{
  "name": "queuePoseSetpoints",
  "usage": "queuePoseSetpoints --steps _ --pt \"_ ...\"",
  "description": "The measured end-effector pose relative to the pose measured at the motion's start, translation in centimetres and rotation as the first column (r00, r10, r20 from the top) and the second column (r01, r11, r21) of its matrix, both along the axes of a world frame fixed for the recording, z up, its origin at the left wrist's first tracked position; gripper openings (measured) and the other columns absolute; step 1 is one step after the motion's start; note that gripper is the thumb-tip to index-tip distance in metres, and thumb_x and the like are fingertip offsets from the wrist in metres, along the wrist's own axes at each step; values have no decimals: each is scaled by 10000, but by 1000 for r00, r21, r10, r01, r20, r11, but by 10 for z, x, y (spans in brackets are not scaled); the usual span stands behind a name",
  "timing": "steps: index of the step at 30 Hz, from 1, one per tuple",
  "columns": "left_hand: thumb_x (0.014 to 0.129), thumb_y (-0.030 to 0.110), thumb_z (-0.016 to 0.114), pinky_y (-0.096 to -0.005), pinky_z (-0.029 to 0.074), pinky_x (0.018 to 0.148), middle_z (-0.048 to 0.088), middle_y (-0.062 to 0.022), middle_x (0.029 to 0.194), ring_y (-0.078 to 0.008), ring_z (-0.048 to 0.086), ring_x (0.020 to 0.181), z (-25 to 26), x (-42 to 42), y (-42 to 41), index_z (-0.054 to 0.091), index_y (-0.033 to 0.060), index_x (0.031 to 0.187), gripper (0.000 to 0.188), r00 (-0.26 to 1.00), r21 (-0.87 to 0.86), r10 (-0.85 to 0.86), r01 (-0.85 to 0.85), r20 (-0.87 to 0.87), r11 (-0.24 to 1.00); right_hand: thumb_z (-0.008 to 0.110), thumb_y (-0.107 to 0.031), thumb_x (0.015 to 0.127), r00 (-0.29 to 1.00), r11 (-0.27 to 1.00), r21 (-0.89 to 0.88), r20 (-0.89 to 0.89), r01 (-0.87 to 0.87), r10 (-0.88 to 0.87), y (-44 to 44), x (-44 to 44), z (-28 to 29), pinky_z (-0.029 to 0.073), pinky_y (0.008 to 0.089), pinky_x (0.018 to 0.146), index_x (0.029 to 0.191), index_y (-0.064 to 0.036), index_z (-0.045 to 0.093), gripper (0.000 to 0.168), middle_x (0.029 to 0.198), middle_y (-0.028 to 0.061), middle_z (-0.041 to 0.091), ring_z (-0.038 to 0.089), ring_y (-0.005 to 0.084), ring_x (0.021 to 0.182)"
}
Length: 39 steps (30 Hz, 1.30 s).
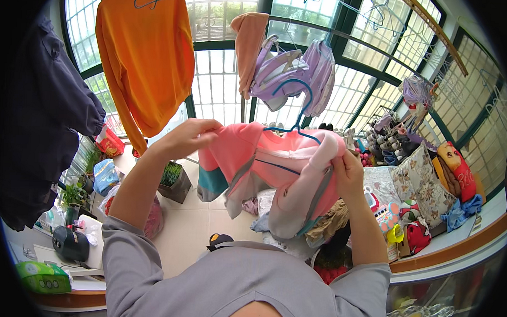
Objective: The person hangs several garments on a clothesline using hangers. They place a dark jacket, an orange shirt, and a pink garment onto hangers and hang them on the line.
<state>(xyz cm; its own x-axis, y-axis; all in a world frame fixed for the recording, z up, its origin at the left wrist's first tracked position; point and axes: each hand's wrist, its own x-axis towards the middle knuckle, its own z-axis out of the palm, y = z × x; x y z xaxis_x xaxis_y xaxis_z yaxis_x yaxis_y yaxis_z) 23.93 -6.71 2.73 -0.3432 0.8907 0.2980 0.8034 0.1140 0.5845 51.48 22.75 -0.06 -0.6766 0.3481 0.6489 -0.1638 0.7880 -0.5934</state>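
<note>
A pink children's jacket [274,153] with grey and teal panels hangs in front of my chest. Inside its neck sits a blue hanger [307,104], its hook pointing up and apparently free of any rail. My right hand [348,172] pinches the jacket's cloth at the shoulder on the right side. On the other side, my left hand [187,136] reaches over the far shoulder with its fingertips against the pink fabric; whether they grip it is unclear. The jacket's front hangs loose, with grey edging folded inward.
An orange long-sleeved top [150,62] and dark clothing [50,109] hang at left. Lilac garments [290,71] hang ahead by barred windows. Below stand a potted plant [173,176] and piled clothes [330,224]. Toys and a floral cushion [424,185] line the ledge at right.
</note>
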Motion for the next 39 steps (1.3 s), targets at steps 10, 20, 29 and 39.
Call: queuePoseSetpoints --steps 10,20,29,39 --pt "894 99 625 -302 400 539 467 -80 621 -153 415 566 -34 23 36 518 -9 764 199 992 303 113 -125 57 945 478 -284 1015 988 935 -321 72 154 -138 10 -7 9 443 280 645 926 -23 613 307 761 28 584 560 105 735" --pt "889 45 610 -281 409 546 478 -71 635 -136 441 579 -26 22 38 542 -15 787 137 989 429 95 -133 110 893 718 -166 813 969 998 -7 241 -55 55 14 19 21 507 340 793 1136 -45 582 370 933 130 622 642 253 913" --pt "894 60 595 -284 414 550 494 -89 640 -151 467 578 -22 31 71 555 -18 801 128 999 434 -45 33 18 900 696 -229 793 964 955 295 260 -26 -54 -3 6 57 487 363 776 1081 -10 541 393 960 183 615 615 315 856" --pt "842 195 686 -384 455 540 559 -141 644 -321 574 582 -3 49 91 537 38 764 230 947 308 72 29 -312 951 588 -187 941 985 987 121 122 105 -120 43 79 35 471 380 632 980 -42 613 152 779 168 595 592 332 692"
